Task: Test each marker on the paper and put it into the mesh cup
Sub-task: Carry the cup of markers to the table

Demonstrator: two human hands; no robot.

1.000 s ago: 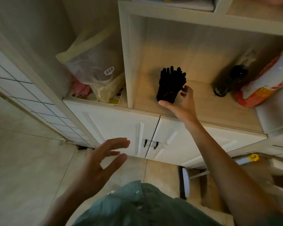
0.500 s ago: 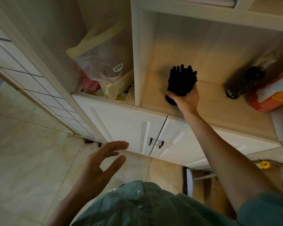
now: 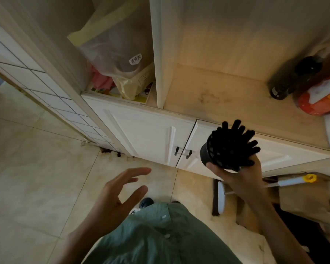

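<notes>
We judge the task barely begun: our right hand (image 3: 236,178) has its fingers curled round the mesh cup (image 3: 217,157) crammed with black markers (image 3: 234,143), near the cabinet, our left hand (image 3: 112,197) spread and empty, no paper visible, so all testing remains.

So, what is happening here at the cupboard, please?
A person stands before a white cupboard. The right hand grips a black mesh cup full of black markers, held in the air in front of the wooden shelf. The left hand hovers open and holds nothing. No paper is in view.
</notes>
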